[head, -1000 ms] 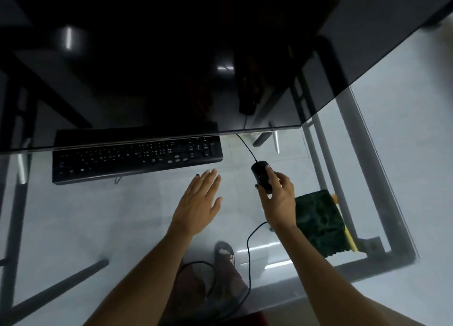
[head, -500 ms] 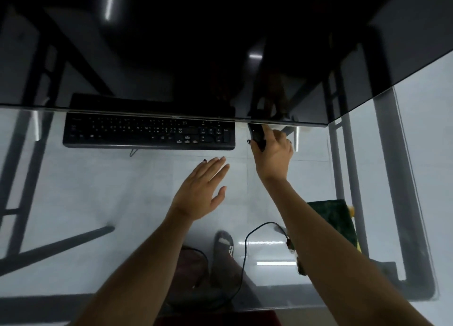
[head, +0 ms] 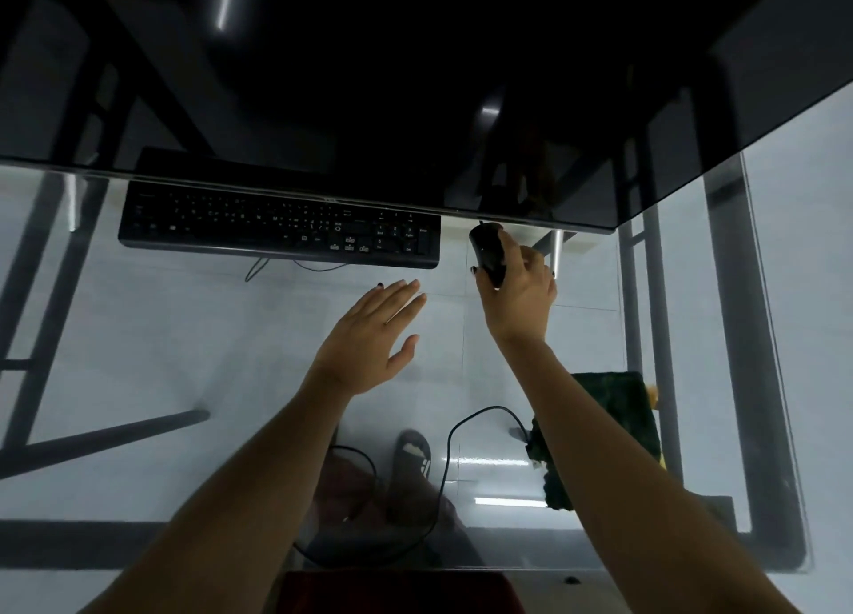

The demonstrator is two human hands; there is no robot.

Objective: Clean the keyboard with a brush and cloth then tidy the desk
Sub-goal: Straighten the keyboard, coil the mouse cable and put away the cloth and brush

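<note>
Mouse being parked beside the keyboard, at one o'clock on the glass desk.

The mouse (head: 488,249) looks light, rigid and slick; the right hand (head: 519,290) pinches its sides. Left hand (head: 373,339) hovers flat, empty. Keyboard (head: 281,231) at eleven, cloth (head: 614,410) at four.

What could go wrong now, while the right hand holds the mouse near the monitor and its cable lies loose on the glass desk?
The cable loops under the right forearm, so it may snag as the right hand moves the mouse. The mouse is close to the monitor edge and could knock it. The green cloth under that forearm might get dragged.
</note>
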